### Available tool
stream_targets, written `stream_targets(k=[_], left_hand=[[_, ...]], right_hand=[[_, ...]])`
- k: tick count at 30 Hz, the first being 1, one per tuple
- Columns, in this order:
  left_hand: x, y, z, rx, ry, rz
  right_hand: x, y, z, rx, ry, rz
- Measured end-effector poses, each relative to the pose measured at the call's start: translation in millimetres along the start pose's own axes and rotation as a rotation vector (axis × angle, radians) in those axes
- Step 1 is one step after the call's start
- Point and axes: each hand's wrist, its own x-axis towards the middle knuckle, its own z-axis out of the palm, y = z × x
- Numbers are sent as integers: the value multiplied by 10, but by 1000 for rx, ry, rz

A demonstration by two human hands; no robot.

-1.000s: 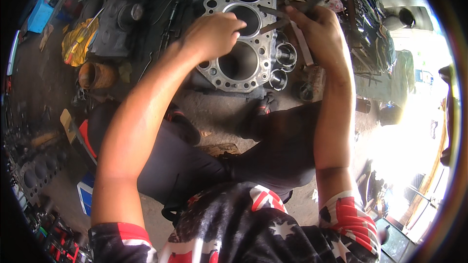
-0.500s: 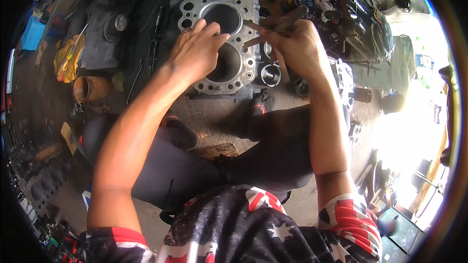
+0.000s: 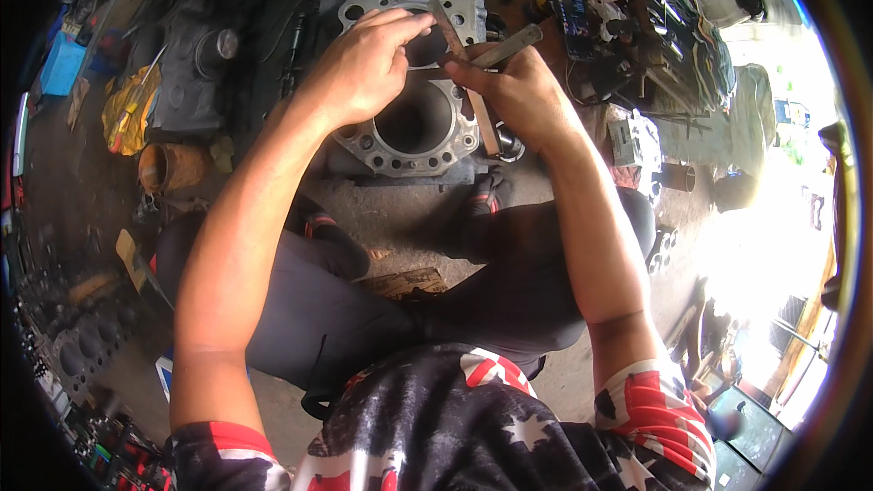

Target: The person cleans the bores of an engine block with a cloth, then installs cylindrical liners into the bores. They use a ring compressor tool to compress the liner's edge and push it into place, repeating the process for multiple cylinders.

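Observation:
A grey metal engine block (image 3: 411, 138) with large round cylinder bores lies on the ground in front of my crossed legs. A long flat metal bar (image 3: 466, 82) lies lengthwise across the block's top face. My left hand (image 3: 364, 68) rests on the block with its fingertips pinching the far part of the bar. My right hand (image 3: 518, 95) presses on the bar from the right and holds a thin flat metal strip (image 3: 507, 45) that points up and to the right.
A dark engine part (image 3: 195, 64) and a yellow rag (image 3: 127, 109) lie left of the block, with a rusty round can (image 3: 173, 166) below them. Tools and clutter (image 3: 655, 9) fill the upper right. Another bored block (image 3: 77, 350) lies at the lower left.
The view has dropped closer to the block. Both hands have come together over the flat bar, and the thin strip in my right hand now points up and right.

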Motion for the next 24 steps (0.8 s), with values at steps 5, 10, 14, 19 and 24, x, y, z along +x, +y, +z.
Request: stream_targets(k=[5, 10, 14, 19, 24], left_hand=[[4, -111, 13, 119, -38, 17], [-47, -188, 91, 228, -126, -9], [-63, -231, 114, 273, -112, 26], [-58, -299, 133, 256, -88, 48], [-56, -348, 138, 206, -64, 53]], right_hand=[[123, -23, 85, -158, 144, -39], [258, 15, 186, -151, 104, 2], [326, 28, 293, -244, 89, -37], [319, -36, 299, -319, 63, -56], [315, -88, 333, -398, 58, -77]])
